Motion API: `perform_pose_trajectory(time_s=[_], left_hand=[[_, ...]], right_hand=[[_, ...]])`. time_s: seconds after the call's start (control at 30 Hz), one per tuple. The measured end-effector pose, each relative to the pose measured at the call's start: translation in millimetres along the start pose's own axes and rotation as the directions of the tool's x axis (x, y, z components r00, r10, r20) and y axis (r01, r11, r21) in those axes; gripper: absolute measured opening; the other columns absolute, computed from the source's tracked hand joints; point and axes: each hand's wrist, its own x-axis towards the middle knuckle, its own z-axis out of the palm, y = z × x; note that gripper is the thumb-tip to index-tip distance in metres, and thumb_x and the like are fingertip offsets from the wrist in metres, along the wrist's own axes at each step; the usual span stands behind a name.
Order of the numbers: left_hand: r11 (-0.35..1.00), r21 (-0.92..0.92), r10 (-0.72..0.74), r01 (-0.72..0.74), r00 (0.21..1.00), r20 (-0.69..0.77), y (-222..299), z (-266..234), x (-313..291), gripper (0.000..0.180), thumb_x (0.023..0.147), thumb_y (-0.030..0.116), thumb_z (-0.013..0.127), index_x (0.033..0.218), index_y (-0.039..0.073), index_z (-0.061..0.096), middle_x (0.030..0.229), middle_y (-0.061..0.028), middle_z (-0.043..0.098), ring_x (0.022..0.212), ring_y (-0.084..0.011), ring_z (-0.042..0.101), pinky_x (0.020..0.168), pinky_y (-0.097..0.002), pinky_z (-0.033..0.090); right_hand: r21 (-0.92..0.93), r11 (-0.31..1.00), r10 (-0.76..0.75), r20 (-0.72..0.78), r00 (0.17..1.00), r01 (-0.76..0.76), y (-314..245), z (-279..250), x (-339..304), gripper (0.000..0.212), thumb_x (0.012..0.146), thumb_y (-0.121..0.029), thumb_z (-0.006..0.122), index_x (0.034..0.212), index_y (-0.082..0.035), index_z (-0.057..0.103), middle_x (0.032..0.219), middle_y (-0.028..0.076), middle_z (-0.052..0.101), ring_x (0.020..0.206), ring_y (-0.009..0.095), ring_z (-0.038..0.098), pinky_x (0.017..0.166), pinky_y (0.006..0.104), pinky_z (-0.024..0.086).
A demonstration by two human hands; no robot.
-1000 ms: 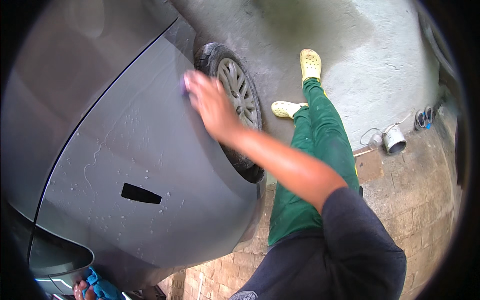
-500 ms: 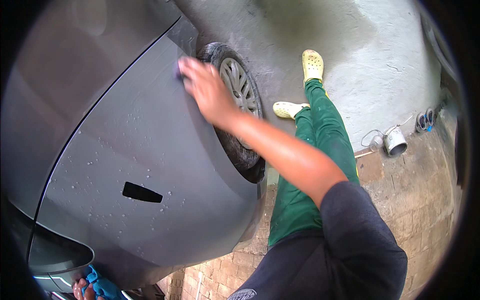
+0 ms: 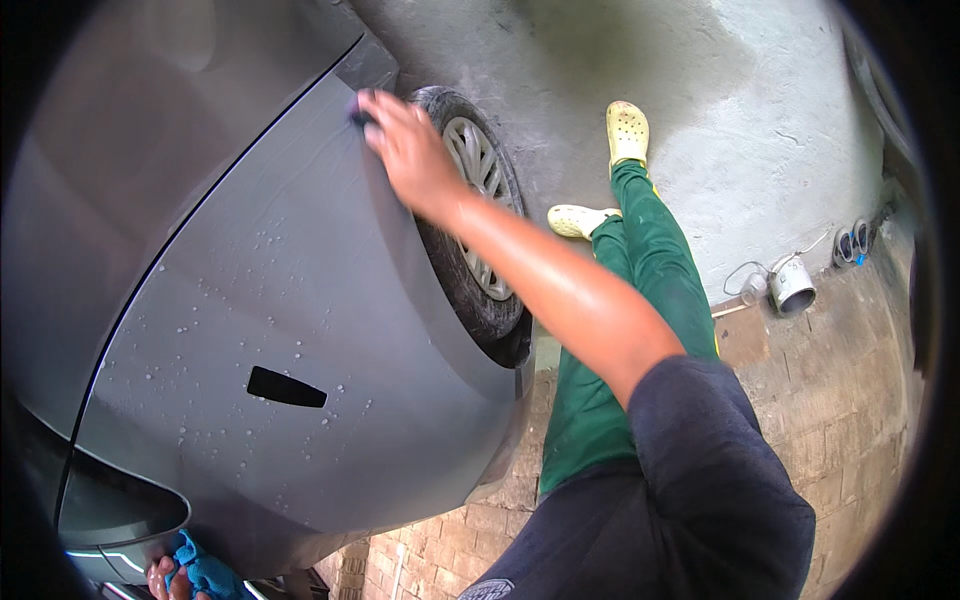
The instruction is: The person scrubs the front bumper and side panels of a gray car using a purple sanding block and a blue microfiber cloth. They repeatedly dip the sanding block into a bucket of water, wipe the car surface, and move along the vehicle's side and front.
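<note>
My right hand (image 3: 415,160) reaches across to the far edge of a grey car fender (image 3: 330,290), above the wheel arch. Its fingers are closed on a small dark, purplish pad (image 3: 358,112) pressed to the panel; the hand covers most of it. Water drops dot the fender around a black elongated opening (image 3: 287,387). At the lower left, my left hand (image 3: 165,580) grips a bright blue cloth (image 3: 205,575) beside the headlight (image 3: 120,560). The frame's lower edge cuts off part of that hand.
Below my right forearm is the car's wheel (image 3: 480,170). My yellow clogs (image 3: 627,130) stand on the grey concrete floor (image 3: 760,130). A white bucket (image 3: 790,285) and a pair of sandals (image 3: 850,242) sit to the right, by brick paving (image 3: 810,400).
My right hand has slid slightly farther away and a little left along the fender edge with the pad. The left hand and blue cloth have stayed in place.
</note>
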Motion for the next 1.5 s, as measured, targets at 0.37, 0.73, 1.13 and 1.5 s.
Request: perform_pose_trajectory(time_s=[0.37, 0.73, 1.13, 1.5], left_hand=[[0.999, -0.004, -0.033, 0.033, 0.998, -0.046, 10, 10, 23, 0.050, 0.085, 0.012, 0.087, 0.125, 0.011, 0.058, 0.110, -0.0150, 0.069, 0.098, -0.0324, 0.071, 0.087, -0.0500, 0.058], [0.997, -0.005, -0.077, 0.077, 0.996, 0.049, 12, 3, 16, 0.049, 0.085, 0.014, 0.087, 0.126, 0.011, 0.059, 0.112, -0.0148, 0.070, 0.103, -0.0327, 0.071, 0.090, -0.0505, 0.056], [0.976, -0.069, -0.209, 0.209, 0.978, 0.012, 14, 5, -5, 0.047, 0.089, 0.025, 0.084, 0.128, 0.015, 0.059, 0.124, -0.0194, 0.066, 0.110, -0.0335, 0.069, 0.092, -0.0556, 0.055], [0.942, -0.169, -0.290, 0.290, 0.957, 0.024, -35, -16, -91, 0.035, 0.099, 0.030, 0.063, 0.130, 0.012, 0.062, 0.134, -0.0186, 0.065, 0.130, -0.0395, 0.060, 0.117, -0.0615, 0.040]], right_hand=[[0.152, 0.986, -0.101, 0.183, 0.978, 0.074, -60, -33, -159, 0.058, 0.096, 0.002, 0.064, 0.152, -0.005, 0.049, 0.161, 0.021, 0.045, 0.146, 0.036, 0.047, 0.118, 0.0515, 0.037], [0.082, 0.993, 0.063, 0.273, 0.960, -0.088, -90, -50, -166, 0.065, 0.089, 0.003, 0.071, 0.151, -0.004, 0.053, 0.161, 0.020, 0.046, 0.143, 0.039, 0.048, 0.117, 0.0498, 0.039], [0.028, 0.999, 0.017, 0.104, 0.994, -0.020, -33, -11, -78, 0.047, 0.104, -0.015, 0.057, 0.149, -0.001, 0.052, 0.155, 0.020, 0.051, 0.137, 0.039, 0.051, 0.117, 0.0502, 0.038], [0.003, 0.996, 0.091, 0.006, 0.996, -0.091, -21, 0, -2, 0.041, 0.108, -0.019, 0.049, 0.143, 0.001, 0.056, 0.150, 0.021, 0.055, 0.134, 0.040, 0.052, 0.116, 0.0475, 0.040]])
